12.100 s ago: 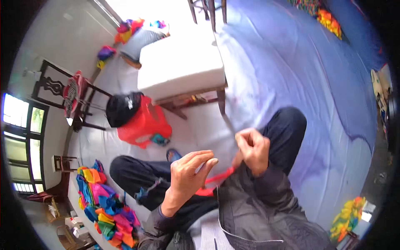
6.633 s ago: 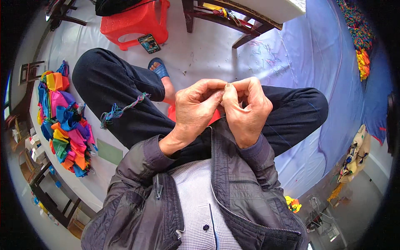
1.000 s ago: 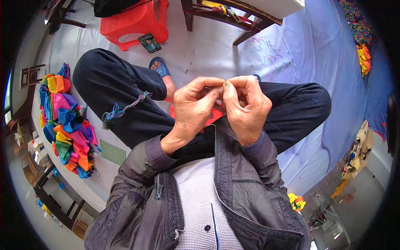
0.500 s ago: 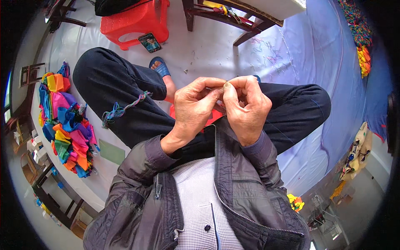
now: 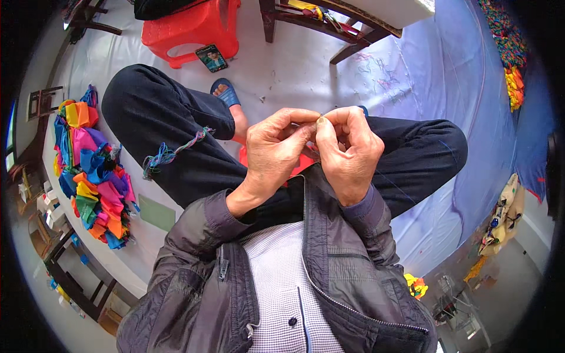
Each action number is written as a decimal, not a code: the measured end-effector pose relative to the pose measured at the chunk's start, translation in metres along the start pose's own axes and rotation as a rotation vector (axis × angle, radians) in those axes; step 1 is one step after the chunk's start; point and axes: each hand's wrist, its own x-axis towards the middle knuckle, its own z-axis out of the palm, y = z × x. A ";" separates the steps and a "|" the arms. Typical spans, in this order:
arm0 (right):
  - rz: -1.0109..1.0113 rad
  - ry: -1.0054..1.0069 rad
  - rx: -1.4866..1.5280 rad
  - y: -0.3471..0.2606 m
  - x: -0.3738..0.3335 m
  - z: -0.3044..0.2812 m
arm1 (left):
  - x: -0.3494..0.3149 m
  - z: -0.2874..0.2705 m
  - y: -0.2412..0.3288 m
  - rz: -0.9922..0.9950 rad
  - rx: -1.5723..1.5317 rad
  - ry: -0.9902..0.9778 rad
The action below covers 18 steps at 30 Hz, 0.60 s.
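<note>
In front of my lap, my left hand point(image 5: 276, 150) and my right hand point(image 5: 348, 147) meet at the fingertips. Thumb and forefinger of each are pinched together around something tiny, too small to name. The other fingers curl into the palms. A bundle of multicoloured threads point(image 5: 176, 151) lies across my left thigh, apart from both hands. A thin blue thread point(image 5: 395, 186) runs over the dark trousers on my right leg. Part of a red seat point(image 5: 301, 166) shows beneath and between my wrists.
Colourful cloth pieces point(image 5: 97, 176) are heaped on the left, near a flat green rectangle point(image 5: 156, 213). Ahead stand a red plastic stool point(image 5: 194, 32), with a phone point(image 5: 211, 57) leaning by it, and a dark wooden stand point(image 5: 329, 26). Thread scraps point(image 5: 379, 73) litter the pale sheet point(image 5: 294, 76).
Both hands keep almost the same pose, with only a slight shift at the pinched fingertips. The picture on the phone differs a little.
</note>
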 end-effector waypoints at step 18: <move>0.069 -0.019 0.014 0.004 -0.006 0.001 | -0.001 -0.002 -0.006 -0.012 -0.032 0.002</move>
